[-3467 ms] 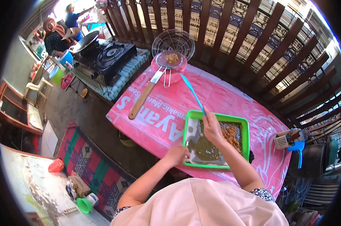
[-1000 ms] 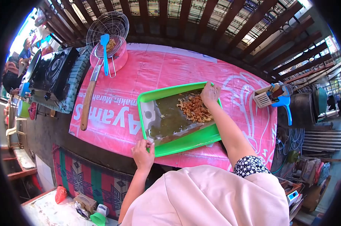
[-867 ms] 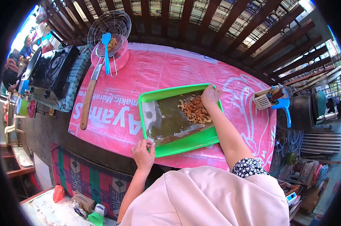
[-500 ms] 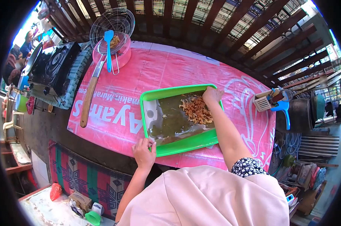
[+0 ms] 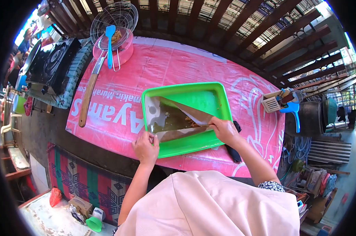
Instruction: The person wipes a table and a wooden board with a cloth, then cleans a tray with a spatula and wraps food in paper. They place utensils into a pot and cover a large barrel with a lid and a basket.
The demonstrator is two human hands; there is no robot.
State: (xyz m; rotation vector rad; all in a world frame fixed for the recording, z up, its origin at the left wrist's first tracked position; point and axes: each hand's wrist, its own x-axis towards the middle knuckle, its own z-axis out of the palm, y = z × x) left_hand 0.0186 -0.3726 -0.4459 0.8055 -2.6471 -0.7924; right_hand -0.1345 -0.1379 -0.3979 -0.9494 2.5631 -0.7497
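Note:
A green tray (image 5: 221,92) lies on the pink table cover, lined with oil-stained brown paper (image 5: 162,118). My right hand (image 5: 226,131) is closed on the paper's right edge, which is lifted and folded inward over the tray. Brown crispy fried bits (image 5: 191,121) show partly under the fold; the rest are hidden by the paper. At the tray's near left corner, my left hand (image 5: 146,148) has its fingers curled over the rim, close to the paper's edge. A black cloth-like item (image 5: 234,152) lies beside the tray's right side, below my right hand.
A wire skimmer (image 5: 114,17) with a wooden handle and a blue brush-like utensil (image 5: 110,43) rest on a pink bowl (image 5: 125,55) at the far left. A black stove (image 5: 54,59) stands left. Utensils fill a white holder (image 5: 271,104) at the right edge.
My right hand moved from the tray's far right corner toward me, drawing the paper's right side over the fried bits. My left hand stays at the near left corner.

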